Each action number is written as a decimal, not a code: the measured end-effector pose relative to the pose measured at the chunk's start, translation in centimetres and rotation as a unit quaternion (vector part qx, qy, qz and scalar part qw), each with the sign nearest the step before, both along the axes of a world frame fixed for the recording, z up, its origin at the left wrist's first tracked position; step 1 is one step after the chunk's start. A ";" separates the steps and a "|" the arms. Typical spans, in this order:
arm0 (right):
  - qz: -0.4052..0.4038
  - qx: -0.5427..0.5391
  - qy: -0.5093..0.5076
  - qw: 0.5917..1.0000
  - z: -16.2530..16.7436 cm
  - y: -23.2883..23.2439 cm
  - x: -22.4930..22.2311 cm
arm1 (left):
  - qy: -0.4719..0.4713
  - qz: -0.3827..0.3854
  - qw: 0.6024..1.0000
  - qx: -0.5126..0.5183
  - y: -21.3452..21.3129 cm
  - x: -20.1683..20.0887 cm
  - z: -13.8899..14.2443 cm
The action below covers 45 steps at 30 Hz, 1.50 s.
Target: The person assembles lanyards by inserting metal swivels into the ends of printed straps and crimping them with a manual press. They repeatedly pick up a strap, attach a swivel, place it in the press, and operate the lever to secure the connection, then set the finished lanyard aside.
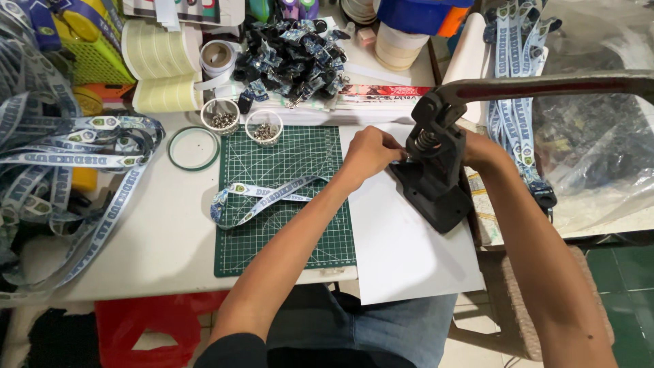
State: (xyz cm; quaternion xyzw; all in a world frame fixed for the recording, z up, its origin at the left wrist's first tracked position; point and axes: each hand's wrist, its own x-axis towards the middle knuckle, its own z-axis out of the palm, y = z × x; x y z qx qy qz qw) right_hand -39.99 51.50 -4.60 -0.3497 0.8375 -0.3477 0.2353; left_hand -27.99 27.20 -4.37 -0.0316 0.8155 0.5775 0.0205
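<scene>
Lanyard strap point(262, 197) on green cutting mat point(286, 197), its end pinched by left hand point(371, 153) under black hand press point(436, 170) near table's right edge; right hand point(477, 148) behind press, grip indiscernible; fitting apparently not yet pressed.

There are two hands, the left hand point(371, 151) and the right hand point(477, 146), at one black hand press point(436, 170). One green cutting mat point(286, 225) and one white sheet point(402, 238) lie on one white table point(157, 238). I count two small cups of metal pieces point(221, 117), one lanyard on the mat point(262, 197) and three big tape rolls point(160, 51)
</scene>
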 end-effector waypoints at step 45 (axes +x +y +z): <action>-0.081 0.552 0.201 0.805 26.4 -1.7 7.3 | 0.235 -0.023 0.953 -0.192 -0.1 3.4 1.2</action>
